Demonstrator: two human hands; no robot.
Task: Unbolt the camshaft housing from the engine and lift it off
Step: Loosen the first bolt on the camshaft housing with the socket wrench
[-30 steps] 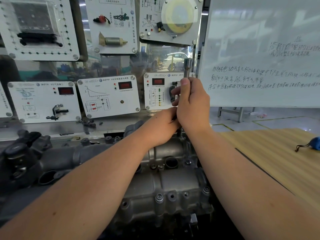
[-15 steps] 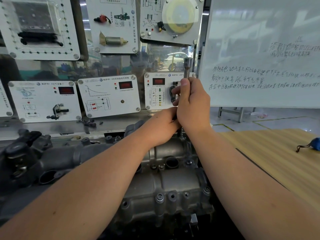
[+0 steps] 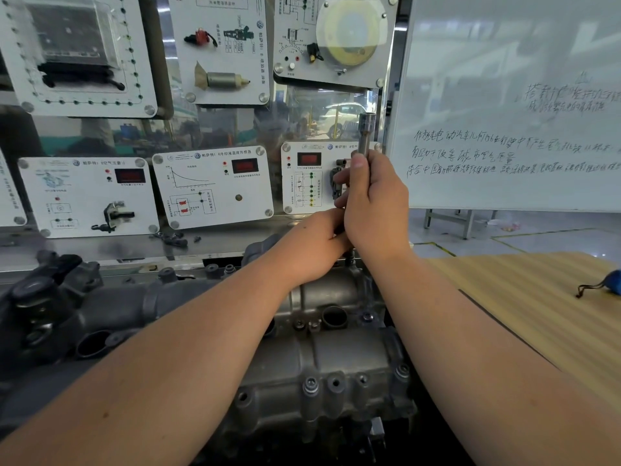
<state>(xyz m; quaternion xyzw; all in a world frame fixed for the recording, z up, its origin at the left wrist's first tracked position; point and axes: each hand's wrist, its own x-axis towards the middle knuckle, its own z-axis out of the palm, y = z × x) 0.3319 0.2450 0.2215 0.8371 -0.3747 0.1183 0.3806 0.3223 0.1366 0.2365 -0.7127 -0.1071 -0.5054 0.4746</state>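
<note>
The person leans over the engine with both arms stretched forward. The right hand [image 3: 373, 203] is wrapped in a fist round the upright shaft of a slim, bright steel socket wrench [image 3: 365, 132], whose socket-shaped top end stands clear above the thumb. The left hand [image 3: 311, 247] sits just below and to the left of it, touching the right wrist. Its fingers curl in under the right hand, apparently round the lower part of the tool, though what they grip is hidden. Stacked this way, the lower hand probably steadies the tool on a bolt while the upper one turns it. The bolt itself is hidden behind the hands.

Beneath the forearms lies the grey cast-aluminium camshaft housing [image 3: 339, 358], seated on the engine. Near the person's body, between the two forearms, a row of bolt bosses [image 3: 311, 386] runs along its near edge; at least some carry bolts. I judge the unbolting is under way at the far edge, with lifting some way off.

To the left of the left arm sits the dark intake manifold [image 3: 100, 317]. To the right of the right arm spreads the pale striped wooden desk [image 3: 524, 297], with a small blue pouch [image 3: 613, 285] at its far edge. Beyond the hands hang white sensor display panels [image 3: 211, 186], and beyond the right hand stands a whiteboard [image 3: 504, 95] with handwriting.
</note>
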